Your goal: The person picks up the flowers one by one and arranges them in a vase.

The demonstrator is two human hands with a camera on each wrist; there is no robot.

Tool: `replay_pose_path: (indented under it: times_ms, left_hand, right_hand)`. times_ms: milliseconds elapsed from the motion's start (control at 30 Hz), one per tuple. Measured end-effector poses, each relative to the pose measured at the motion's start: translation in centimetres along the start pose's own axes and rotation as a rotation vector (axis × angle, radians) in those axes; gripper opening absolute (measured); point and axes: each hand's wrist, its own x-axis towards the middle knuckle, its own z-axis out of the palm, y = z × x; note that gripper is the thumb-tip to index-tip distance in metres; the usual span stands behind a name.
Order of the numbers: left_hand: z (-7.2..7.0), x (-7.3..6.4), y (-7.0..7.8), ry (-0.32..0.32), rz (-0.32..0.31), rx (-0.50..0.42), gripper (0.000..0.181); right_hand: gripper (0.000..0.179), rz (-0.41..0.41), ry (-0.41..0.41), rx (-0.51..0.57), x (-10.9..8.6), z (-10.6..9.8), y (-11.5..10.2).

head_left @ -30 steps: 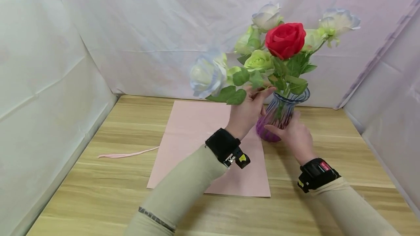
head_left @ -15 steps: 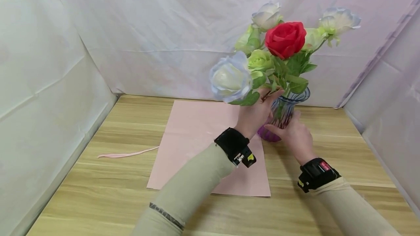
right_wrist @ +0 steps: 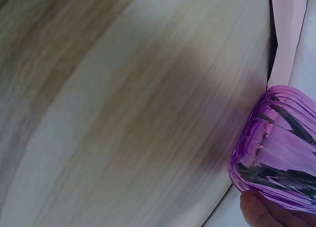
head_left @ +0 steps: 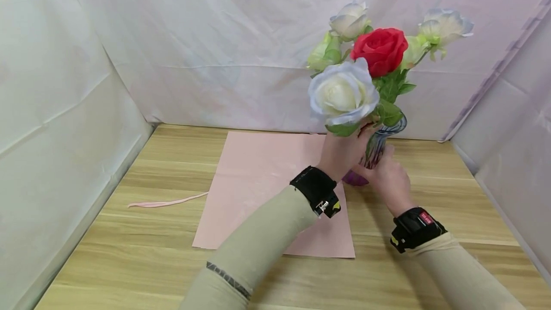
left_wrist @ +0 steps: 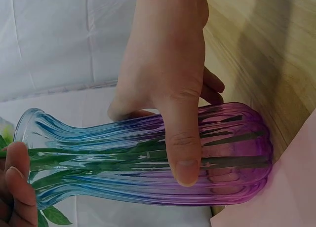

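A glass vase (head_left: 380,143), blue at the neck and purple at the base, stands on the table with several roses in it. My right hand (head_left: 389,183) grips its lower body, thumb across the front in the left wrist view. My left hand (head_left: 344,153) pinches the stem of a pale blue-white rose (head_left: 342,92) beside the vase mouth. Its fingertips (left_wrist: 19,187) are at the rim, over green stems in the left wrist view; where this rose's stem ends is hard to tell. A red rose (head_left: 380,51) rises behind the white one. In the right wrist view, fingers (right_wrist: 259,209) touch the vase base.
A pink paper sheet (head_left: 258,185) lies flat on the wooden table (head_left: 142,248), left of the vase. A thin pink ribbon (head_left: 168,203) extends from its left edge. White cloth walls (head_left: 215,42) stand behind and at both sides.
My left hand has moved right with the white rose, toward the vase mouth, and the bloom now covers a green rose. The red rose has shifted slightly right. My right hand stays on the vase.
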Motion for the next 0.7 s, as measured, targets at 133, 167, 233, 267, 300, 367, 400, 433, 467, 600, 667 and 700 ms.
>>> replay_pose_path:
  times_ms: [133, 167, 233, 267, 300, 367, 400, 433, 467, 600, 667, 700]
  left_hand:
    - [0.2, 0.2, 0.1, -0.053, 0.013, 0.138, 0.016]
    - [0.2, 0.2, 0.2, -0.071, 0.002, 0.161, 0.016]
    - [0.4, 0.3, 0.1, -0.095, -0.034, 0.15, 0.018]
    - [0.6, 0.3, 0.1, -0.1, -0.046, 0.145, 0.019]
    - [0.7, 0.2, 0.1, -0.104, -0.055, 0.139, 0.021]
    - [0.8, 0.1, 0.0, -0.094, -0.067, 0.09, 0.028]
    - [0.9, 0.0, 0.0, -0.081, -0.066, 0.069, 0.031]
    - [0.8, -0.1, 0.0, -0.078, -0.051, 0.09, 0.031]
    - [0.8, -0.2, 0.0, -0.078, -0.04, 0.108, 0.03]
    - [0.5, -0.9, -0.1, -0.099, 0.023, 0.238, 0.009]
    - [0.4, -1.1, -0.1, -0.101, 0.05, 0.292, 0.009]
    - [0.4, -1.2, -0.2, -0.096, 0.064, 0.311, 0.014]
  right_hand:
    - [0.1, 0.011, -0.011, 0.015, 0.0, -0.2, -0.1]
    - [0.099, 0.014, -0.014, 0.017, 0.0, -0.2, -0.1]
    - [0.098, 0.023, -0.022, 0.016, -0.1, -0.3, -0.1]
    - [0.096, 0.023, -0.024, 0.015, -0.1, -0.2, -0.1]
    - [0.095, 0.022, -0.023, 0.013, -0.1, -0.2, -0.1]
    - [0.094, 0.016, -0.017, 0.01, -0.2, -0.2, 0.0]
    - [0.092, 0.013, -0.011, 0.015, -0.2, -0.1, 0.0]
    - [0.089, 0.007, -0.002, 0.016, -0.2, -0.1, 0.0]
    - [0.088, -0.001, 0.008, 0.017, -0.2, -0.1, 0.0]
    - [0.072, -0.019, 0.008, 0.029, -0.2, -0.1, 0.1]
    - [0.07, -0.03, 0.001, 0.031, -0.1, -0.1, 0.1]
    - [0.066, -0.037, -0.005, 0.035, -0.1, -0.1, 0.2]
